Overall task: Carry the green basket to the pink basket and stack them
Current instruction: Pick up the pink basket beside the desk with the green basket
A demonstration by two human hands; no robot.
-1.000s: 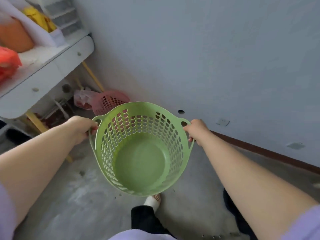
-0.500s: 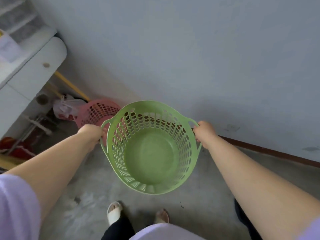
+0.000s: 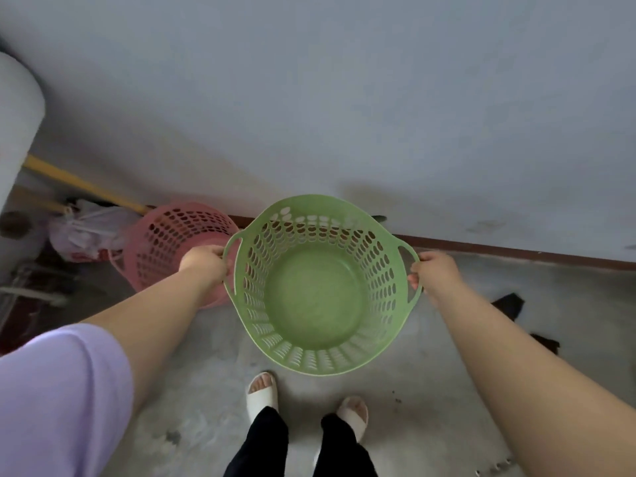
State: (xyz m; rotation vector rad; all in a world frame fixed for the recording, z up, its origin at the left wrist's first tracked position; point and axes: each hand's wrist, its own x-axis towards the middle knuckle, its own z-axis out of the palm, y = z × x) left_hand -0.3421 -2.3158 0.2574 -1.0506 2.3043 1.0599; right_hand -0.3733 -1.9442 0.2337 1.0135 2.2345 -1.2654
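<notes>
I hold a round green basket [image 3: 316,297] with perforated walls in the air above the floor, its opening facing me, with nothing inside. My left hand [image 3: 204,265] grips its left handle and my right hand [image 3: 435,273] grips its right handle. The pink basket [image 3: 172,242], also perforated, stands on the floor against the wall just left of the green one; my left hand and forearm cover its right side. The two baskets are side by side, not nested.
A grey wall [image 3: 344,98] with a brown skirting [image 3: 516,251] runs close ahead. Left of the pink basket lie a plastic bag [image 3: 86,232], a yellow pole [image 3: 79,182] and a white cabinet edge [image 3: 17,115]. My feet in white slippers [image 3: 263,394] stand on the concrete floor.
I have walked closer to the pink basket, which now looks larger and sits right beside the green basket. The shelf has slid out at the left. Both hands keep their grip.
</notes>
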